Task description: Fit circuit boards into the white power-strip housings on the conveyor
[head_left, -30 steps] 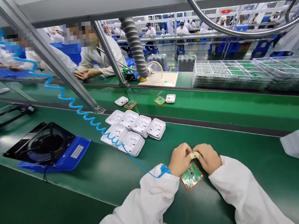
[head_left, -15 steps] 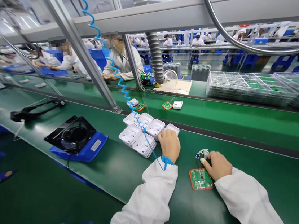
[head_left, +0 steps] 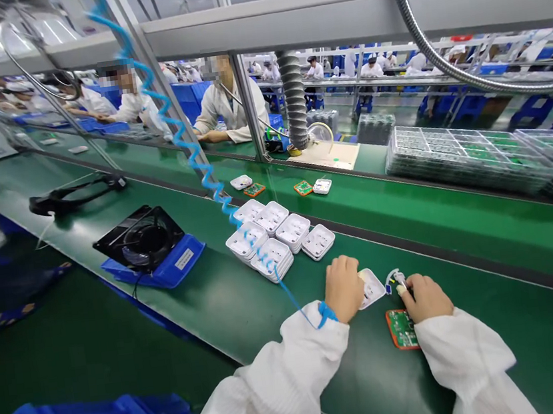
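- OK, L hand [head_left: 344, 288]: fingers closed on the near-left edge of a white shell [head_left: 373, 287], hollow side up. Can't tell if the shell's flat on the bench [head_left: 368, 377] or slightly lifted. Best hold = rim only, light, thumb out of the recesses.
- R hand [head_left: 427, 297]: thumb + fingers pinched on a small wired part [head_left: 395, 278], just beyond the shell's R edge. Pinch the solid bit, not the wires; they'd prob. bend or pull loose.
- Green board [head_left: 400, 334], orange rim, lies just below R hand, partly hidden by it. R sleeve [head_left: 470, 351] is v. close, so I'd keep the cuff high to avoid dragging it.
- Gap btwn shell & wired part is small; steady shell w/ L, fine work w/ R, imo.
- Blue wrist strap [head_left: 326, 313] on L wrist, its coiled cord [head_left: 181, 137] crossing the stacked shells [head_left: 271, 256]. Short, low L moves advisable, else cord might snag a stack.
- Further L: black fan [head_left: 145, 240] on a blue bin [head_left: 182, 262], well apart; leave as is.
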`<action>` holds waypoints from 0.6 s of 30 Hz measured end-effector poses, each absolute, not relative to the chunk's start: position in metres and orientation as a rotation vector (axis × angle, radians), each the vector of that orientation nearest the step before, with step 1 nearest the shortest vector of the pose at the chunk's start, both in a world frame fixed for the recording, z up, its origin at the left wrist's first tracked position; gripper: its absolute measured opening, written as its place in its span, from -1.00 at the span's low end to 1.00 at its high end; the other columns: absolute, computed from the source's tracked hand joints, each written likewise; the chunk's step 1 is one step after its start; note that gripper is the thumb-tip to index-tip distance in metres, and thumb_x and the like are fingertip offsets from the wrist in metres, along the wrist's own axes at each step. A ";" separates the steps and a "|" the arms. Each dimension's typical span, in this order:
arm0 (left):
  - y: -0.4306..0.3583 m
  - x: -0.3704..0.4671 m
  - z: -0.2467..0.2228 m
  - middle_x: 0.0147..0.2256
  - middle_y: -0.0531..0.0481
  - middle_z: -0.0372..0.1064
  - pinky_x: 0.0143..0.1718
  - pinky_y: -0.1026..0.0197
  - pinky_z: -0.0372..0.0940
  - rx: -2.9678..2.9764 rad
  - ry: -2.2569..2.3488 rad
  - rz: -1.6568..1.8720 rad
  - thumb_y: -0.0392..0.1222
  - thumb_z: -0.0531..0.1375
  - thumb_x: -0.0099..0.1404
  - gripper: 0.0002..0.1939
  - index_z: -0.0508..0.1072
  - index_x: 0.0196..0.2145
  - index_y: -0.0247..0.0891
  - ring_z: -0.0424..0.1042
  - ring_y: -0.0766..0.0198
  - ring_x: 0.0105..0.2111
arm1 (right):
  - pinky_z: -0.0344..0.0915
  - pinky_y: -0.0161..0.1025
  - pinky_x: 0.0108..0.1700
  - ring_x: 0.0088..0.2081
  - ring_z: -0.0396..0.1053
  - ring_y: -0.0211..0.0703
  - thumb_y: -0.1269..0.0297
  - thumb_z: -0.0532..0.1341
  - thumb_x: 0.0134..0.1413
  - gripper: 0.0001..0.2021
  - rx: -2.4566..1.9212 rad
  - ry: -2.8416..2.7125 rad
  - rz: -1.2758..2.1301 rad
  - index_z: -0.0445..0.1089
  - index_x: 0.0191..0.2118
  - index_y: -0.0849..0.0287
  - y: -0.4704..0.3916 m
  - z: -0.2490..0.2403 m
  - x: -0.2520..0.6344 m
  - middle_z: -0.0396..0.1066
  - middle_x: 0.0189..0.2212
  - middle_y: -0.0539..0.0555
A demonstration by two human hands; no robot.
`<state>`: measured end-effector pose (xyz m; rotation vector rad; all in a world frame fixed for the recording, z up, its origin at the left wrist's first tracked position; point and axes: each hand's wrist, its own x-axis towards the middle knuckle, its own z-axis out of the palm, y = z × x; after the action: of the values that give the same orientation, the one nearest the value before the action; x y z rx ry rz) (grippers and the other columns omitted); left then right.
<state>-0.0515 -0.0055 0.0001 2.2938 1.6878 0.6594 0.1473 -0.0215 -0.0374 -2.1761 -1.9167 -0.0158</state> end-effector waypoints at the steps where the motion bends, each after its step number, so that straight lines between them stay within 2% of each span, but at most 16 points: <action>1: 0.000 -0.053 -0.002 -0.22 -0.08 0.24 -0.18 0.13 0.12 2.259 1.705 0.634 -0.32 0.05 0.19 -0.88 0.29 -0.28 -0.26 0.20 0.15 -0.18 | 0.11 -0.23 -0.39 -0.35 0.31 -0.08 0.21 0.06 0.04 -0.84 -2.112 -1.899 0.050 0.28 -0.38 0.17 -0.022 -0.036 0.147 0.33 -0.41 0.11; 5: 0.008 -0.050 -0.008 -0.27 -0.09 0.26 -0.18 0.13 0.14 2.243 1.710 0.575 -0.32 0.02 0.21 -0.94 0.27 -0.39 -0.26 0.24 0.14 -0.19 | 0.20 -0.26 -0.35 -0.42 0.30 -0.20 0.18 0.03 0.05 -0.83 -1.713 -1.816 0.319 0.26 -0.31 0.15 -0.033 -0.021 0.137 0.33 -0.43 0.02; 11: -0.003 -0.044 -0.003 -0.29 -0.10 0.34 -0.25 0.15 0.22 2.012 1.670 0.610 -0.40 -0.03 0.20 -0.79 0.22 -0.20 -0.26 0.37 0.14 -0.29 | 0.24 -0.26 -0.31 -0.37 0.29 -0.21 0.19 -0.01 0.13 -0.80 -1.389 -1.826 0.341 0.27 -0.22 0.13 -0.059 0.006 0.110 0.32 -0.35 0.04; 15: -0.003 -0.045 -0.005 -0.13 -0.12 0.36 -0.09 0.14 0.22 1.880 1.511 0.781 -0.47 -0.06 0.16 -0.57 0.20 -0.02 -0.25 0.36 0.16 -0.13 | 0.25 -0.26 -0.30 -0.32 0.30 -0.19 0.23 -0.02 0.13 -0.81 -1.337 -1.893 0.277 0.27 -0.20 0.13 -0.060 0.004 0.105 0.32 -0.32 0.07; 18: -0.005 -0.042 -0.009 0.00 -0.06 0.30 0.04 0.17 0.16 1.748 1.281 0.883 -0.49 -0.07 0.11 -0.51 0.25 -0.01 -0.23 0.28 0.24 -0.01 | 0.26 -0.23 -0.26 -0.25 0.31 -0.13 0.32 -0.05 0.12 -0.80 -1.484 -1.928 0.160 0.28 -0.22 0.15 -0.052 -0.008 0.108 0.32 -0.28 0.12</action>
<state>-0.0424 -0.0047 -0.0091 1.7484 1.2811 0.8826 0.1076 -0.0519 -0.0080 -1.4839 -1.9282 0.1601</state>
